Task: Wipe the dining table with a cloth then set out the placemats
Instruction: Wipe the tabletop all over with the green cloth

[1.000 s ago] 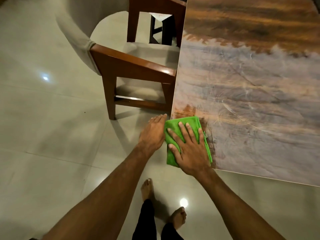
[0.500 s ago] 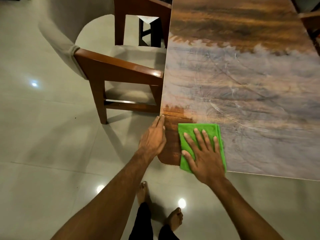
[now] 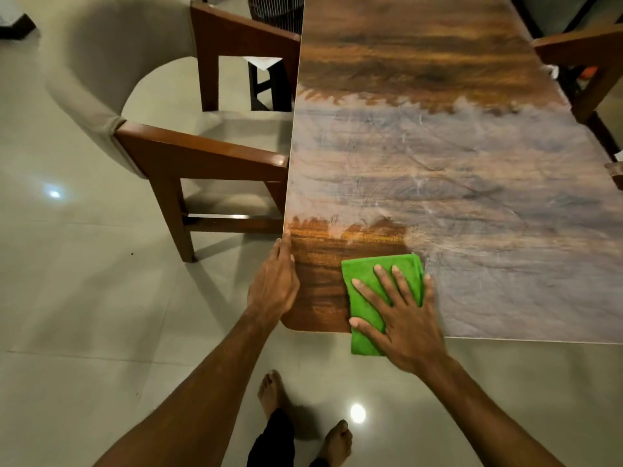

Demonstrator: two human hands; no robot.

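Two grips at the worktop [image 3: 438,156] corner. Right grip [image 3: 401,318] flat, fingers spread, pressing the cloth [image 3: 365,306]. Left grip [image 3: 274,288], beside it, released, fingers straight along the edge.

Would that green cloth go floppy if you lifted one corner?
Probably floppy: the green cloth is folded in soft layers, its near end overhanging the table edge. Likely light too; one flat right hand presses it.
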